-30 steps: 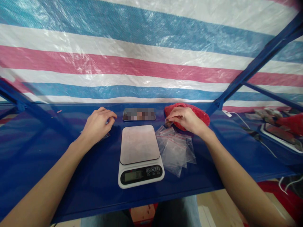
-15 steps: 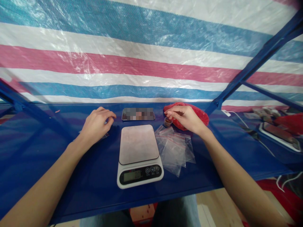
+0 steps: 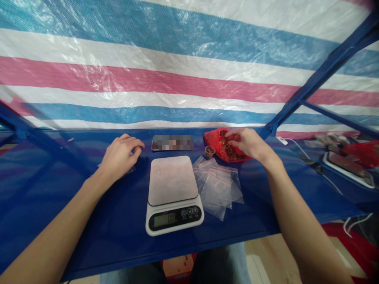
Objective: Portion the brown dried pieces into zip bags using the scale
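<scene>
Fingertips of the right hand pinch over a red plastic bag of dark pieces (grip contents unclear), beside a small cup; the left hand rests half-open on the blue surface.

Digital scale, LCD display with digits too blurred to read, middle button marked M

Right hand shifted rightward, now above the crumpled red plastic bag, fingertips lowered to the bag's upper edge. Bag now lies open, dark reddish-brown pieces showing inside. Small round cup, just left of the bag, now stands well clear of the fingers.
</scene>
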`<move>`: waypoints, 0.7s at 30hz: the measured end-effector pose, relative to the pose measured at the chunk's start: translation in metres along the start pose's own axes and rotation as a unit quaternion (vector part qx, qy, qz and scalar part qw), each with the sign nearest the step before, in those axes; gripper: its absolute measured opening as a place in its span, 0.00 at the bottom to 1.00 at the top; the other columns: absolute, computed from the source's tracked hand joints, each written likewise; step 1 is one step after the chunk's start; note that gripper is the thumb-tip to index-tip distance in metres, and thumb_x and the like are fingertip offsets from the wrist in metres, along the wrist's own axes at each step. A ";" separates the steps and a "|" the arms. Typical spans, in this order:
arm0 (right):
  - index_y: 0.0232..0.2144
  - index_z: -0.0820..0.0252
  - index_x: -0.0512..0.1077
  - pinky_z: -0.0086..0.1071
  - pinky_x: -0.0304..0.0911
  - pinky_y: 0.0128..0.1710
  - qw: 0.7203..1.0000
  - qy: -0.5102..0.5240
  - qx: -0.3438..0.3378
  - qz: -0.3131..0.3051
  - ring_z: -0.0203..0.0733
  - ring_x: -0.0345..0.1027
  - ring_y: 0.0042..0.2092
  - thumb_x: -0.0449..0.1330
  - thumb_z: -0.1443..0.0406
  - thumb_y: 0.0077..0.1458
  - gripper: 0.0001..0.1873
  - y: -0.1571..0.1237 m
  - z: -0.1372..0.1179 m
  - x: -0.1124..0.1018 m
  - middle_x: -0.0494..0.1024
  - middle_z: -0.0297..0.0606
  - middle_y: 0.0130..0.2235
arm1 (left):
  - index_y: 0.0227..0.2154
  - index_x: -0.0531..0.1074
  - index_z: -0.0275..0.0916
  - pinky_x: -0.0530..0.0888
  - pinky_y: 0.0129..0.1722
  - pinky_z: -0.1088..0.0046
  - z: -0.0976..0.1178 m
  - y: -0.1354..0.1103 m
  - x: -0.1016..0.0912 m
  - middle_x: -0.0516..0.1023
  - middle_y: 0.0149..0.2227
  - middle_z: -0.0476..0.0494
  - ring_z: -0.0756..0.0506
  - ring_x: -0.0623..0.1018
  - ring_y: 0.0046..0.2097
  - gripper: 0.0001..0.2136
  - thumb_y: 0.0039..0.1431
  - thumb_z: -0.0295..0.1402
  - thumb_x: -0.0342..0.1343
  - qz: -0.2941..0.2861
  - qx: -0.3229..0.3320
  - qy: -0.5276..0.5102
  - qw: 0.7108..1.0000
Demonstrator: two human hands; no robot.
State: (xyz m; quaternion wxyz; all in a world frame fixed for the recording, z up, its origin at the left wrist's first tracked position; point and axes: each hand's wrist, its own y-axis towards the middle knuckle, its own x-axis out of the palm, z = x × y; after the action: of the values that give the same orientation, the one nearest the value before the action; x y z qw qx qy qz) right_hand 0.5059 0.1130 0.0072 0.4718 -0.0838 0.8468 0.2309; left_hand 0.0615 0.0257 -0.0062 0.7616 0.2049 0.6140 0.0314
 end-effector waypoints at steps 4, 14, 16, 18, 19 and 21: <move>0.48 0.55 0.79 0.36 0.74 0.44 0.989 -0.037 -0.048 -0.135 0.49 0.79 0.43 0.69 0.71 0.43 0.27 -0.004 0.014 0.003 0.83 0.39 0.46 | 0.36 0.80 0.42 0.73 0.50 0.55 -0.001 0.000 0.001 0.86 0.41 0.41 0.35 0.78 0.48 0.16 0.65 0.35 0.45 -0.001 0.005 0.000 1.000; 0.33 0.58 0.75 0.34 0.66 0.43 0.984 -0.118 -0.094 -0.099 0.46 0.75 0.40 0.57 0.77 0.52 0.12 0.003 -0.003 0.016 0.81 0.41 0.38 | 0.36 0.81 0.43 0.73 0.50 0.58 0.000 0.000 0.000 0.86 0.41 0.42 0.36 0.78 0.49 0.16 0.65 0.35 0.45 0.000 0.002 0.000 1.000; 0.33 0.57 0.76 0.35 0.66 0.42 0.987 -0.116 -0.085 -0.073 0.46 0.76 0.38 0.56 0.77 0.53 0.12 0.004 -0.005 0.013 0.82 0.40 0.36 | 0.36 0.81 0.43 0.73 0.50 0.59 -0.001 0.000 0.000 0.86 0.41 0.42 0.36 0.78 0.49 0.16 0.65 0.35 0.45 0.002 0.005 0.000 1.000; 0.33 0.57 0.77 0.36 0.66 0.42 0.990 -0.119 -0.069 -0.038 0.48 0.77 0.38 0.57 0.76 0.54 0.12 0.004 -0.007 0.010 0.84 0.41 0.37 | 0.36 0.81 0.42 0.73 0.50 0.59 -0.001 0.000 0.001 0.86 0.41 0.42 0.37 0.77 0.48 0.16 0.65 0.35 0.45 0.002 0.008 0.002 1.000; 0.34 0.58 0.78 0.37 0.67 0.42 0.991 -0.118 -0.064 -0.018 0.49 0.78 0.39 0.57 0.75 0.54 0.12 0.005 -0.009 0.009 0.85 0.43 0.38 | 0.36 0.80 0.42 0.73 0.50 0.59 -0.001 0.000 0.001 0.86 0.41 0.42 0.37 0.77 0.48 0.16 0.65 0.34 0.45 0.001 0.008 0.003 1.000; 0.36 0.59 0.79 0.39 0.69 0.45 0.992 -0.109 -0.060 0.019 0.52 0.79 0.42 0.59 0.73 0.55 0.10 0.005 -0.012 0.008 0.85 0.45 0.41 | 0.36 0.80 0.42 0.72 0.49 0.59 -0.001 0.000 0.001 0.86 0.41 0.43 0.37 0.77 0.48 0.16 0.65 0.34 0.45 0.000 0.008 0.004 1.000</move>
State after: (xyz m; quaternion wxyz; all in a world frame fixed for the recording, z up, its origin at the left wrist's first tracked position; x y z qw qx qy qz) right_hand 0.4910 0.1126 0.0075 0.5507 -0.0703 0.7766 0.2978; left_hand 0.0605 0.0261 -0.0071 0.7577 0.2108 0.6170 0.0274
